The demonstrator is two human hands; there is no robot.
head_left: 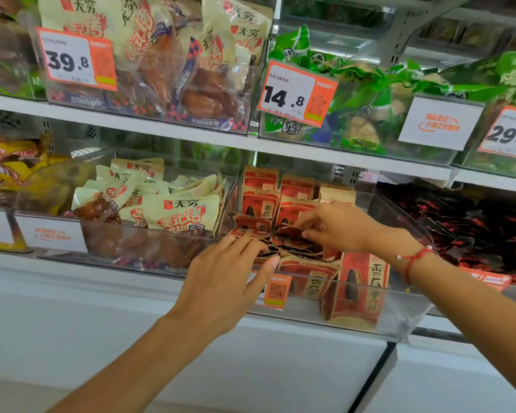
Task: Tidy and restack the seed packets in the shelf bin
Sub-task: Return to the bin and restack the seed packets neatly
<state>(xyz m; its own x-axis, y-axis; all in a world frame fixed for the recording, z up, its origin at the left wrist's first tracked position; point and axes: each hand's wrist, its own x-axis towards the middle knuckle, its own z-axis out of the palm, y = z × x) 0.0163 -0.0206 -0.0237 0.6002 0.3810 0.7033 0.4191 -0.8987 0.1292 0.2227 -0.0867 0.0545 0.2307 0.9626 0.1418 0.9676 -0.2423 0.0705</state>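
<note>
In the clear shelf bin [399, 311], the right hand [337, 226] pinches one loose seed packet [289, 234] while the left hand [224, 278] rests open-fingered on the jumbled seed packets [295, 248], which look light, thin and crinkly, best pinched by their edges.

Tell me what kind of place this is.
Most likely a shop's snack aisle: orange price tags on clear shelf bins, full of packaged food, with both hands in the seed packets.

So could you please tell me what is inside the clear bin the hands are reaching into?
Red-and-brown seed packets: upright rows behind, jumbled ones mid-bin. Both hands cover part of the pile.
</note>
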